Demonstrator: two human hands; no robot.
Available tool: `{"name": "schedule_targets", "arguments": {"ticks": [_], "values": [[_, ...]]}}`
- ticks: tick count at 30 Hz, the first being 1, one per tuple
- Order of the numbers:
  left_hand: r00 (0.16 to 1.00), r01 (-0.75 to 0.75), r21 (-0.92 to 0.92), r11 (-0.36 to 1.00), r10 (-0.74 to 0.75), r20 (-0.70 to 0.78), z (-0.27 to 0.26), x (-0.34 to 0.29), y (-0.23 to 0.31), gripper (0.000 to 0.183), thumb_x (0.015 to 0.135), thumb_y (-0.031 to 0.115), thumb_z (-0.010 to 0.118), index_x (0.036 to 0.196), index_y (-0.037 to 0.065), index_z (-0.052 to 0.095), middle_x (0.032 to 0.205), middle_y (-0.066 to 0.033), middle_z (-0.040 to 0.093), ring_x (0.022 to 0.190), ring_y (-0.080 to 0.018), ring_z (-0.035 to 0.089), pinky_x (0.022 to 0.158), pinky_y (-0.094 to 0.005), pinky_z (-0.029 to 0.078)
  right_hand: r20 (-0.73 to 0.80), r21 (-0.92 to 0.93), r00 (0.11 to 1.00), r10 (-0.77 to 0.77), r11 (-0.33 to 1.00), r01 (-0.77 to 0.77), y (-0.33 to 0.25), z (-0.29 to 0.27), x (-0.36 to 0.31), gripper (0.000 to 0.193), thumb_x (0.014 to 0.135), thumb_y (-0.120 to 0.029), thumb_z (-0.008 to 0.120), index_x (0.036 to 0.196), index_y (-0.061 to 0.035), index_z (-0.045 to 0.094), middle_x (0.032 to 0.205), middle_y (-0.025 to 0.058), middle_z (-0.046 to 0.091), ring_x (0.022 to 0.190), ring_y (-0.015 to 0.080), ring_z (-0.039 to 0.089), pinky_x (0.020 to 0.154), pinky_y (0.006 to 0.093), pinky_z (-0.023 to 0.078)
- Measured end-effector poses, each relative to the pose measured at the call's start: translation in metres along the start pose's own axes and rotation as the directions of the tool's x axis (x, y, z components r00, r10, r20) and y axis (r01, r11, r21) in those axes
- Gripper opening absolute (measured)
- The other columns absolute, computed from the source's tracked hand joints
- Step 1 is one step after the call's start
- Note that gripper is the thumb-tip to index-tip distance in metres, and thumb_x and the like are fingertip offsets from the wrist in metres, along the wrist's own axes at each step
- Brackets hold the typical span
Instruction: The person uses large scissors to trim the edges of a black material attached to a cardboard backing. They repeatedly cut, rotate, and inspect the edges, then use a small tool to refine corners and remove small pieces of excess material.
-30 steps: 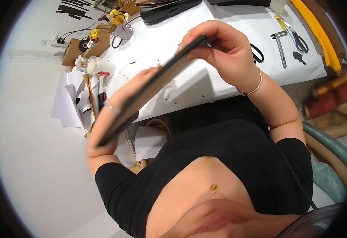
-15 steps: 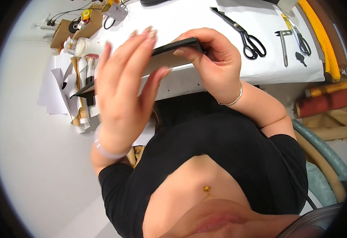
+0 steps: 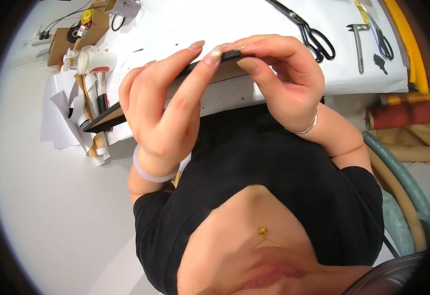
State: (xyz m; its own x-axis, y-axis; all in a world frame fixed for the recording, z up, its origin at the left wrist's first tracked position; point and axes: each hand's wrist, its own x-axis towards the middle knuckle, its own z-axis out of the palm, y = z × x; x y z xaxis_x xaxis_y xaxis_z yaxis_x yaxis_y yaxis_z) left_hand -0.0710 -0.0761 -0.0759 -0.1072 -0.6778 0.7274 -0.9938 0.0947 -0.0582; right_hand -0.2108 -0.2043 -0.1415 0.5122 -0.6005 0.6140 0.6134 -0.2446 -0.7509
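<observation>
A long flat panel (image 3: 229,73) with a thick black edge and a grey-brown face is held up in front of my chest, tilted, above the near side of the table. Its right end is pinched between the thumb and fingers of my right hand (image 3: 293,78). My left hand (image 3: 163,103) is curled over the panel's middle, a fingertip pressing on the top edge close to my right fingers. The left thumb is mostly hidden. Past my left hand, the panel's pointed far corner sticks out to the left. Whatever lies under my right fingertips is too small to make out.
Black-handled shears (image 3: 313,39), a metal caliper (image 3: 358,46) and smaller scissors (image 3: 383,42) lie on the white-covered table (image 3: 175,24). A white jar (image 3: 99,61) and cardboard box (image 3: 60,46) stand at left, near loose paper (image 3: 60,105). Rolls of material (image 3: 404,115) are at right.
My left hand has come down from a raised, spread pose onto the panel's edge, beside the right hand. The right hand and panel end have shifted slightly right.
</observation>
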Motion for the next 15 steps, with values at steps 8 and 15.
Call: {"name": "schedule_targets", "arguments": {"ticks": [8, 15], "values": [[0.989, 0.059, -0.008, 0.998, -0.058, 0.137, -0.007, 0.006, 0.010, 0.034, 0.081, -0.011, 0.071, 0.111, 0.005, 0.069, 0.104, -0.0116, 0.074, 0.083, -0.0204, 0.067, 0.077, -0.0282, 0.044, 0.205, 0.039, 0.978, 0.032, 0.998, -0.040, -0.003, -0.017, 0.008, 0.018, 0.097, 0.010, 0.054, 0.114, 0.0038, 0.055, 0.115, 0.0231, 0.068, 0.109, 0.0305, 0.069, 0.097, 0.0379, 0.056], [0.983, 0.075, -0.013, 0.997, -0.072, 0.168, -0.010, 0.006, 0.009, 0.034, 0.081, -0.010, 0.072, 0.111, 0.007, 0.068, 0.100, -0.0097, 0.074, 0.081, -0.0193, 0.067, 0.076, -0.0278, 0.043, 0.266, 0.101, 0.964, 0.010, 0.994, -0.038, 0.002, -0.023, 0.013, 0.018, 0.099, 0.008, 0.049, 0.115, 0.0020, 0.054, 0.115, 0.0256, 0.067, 0.110, 0.0345, 0.069, 0.097, 0.0443, 0.057]]}}
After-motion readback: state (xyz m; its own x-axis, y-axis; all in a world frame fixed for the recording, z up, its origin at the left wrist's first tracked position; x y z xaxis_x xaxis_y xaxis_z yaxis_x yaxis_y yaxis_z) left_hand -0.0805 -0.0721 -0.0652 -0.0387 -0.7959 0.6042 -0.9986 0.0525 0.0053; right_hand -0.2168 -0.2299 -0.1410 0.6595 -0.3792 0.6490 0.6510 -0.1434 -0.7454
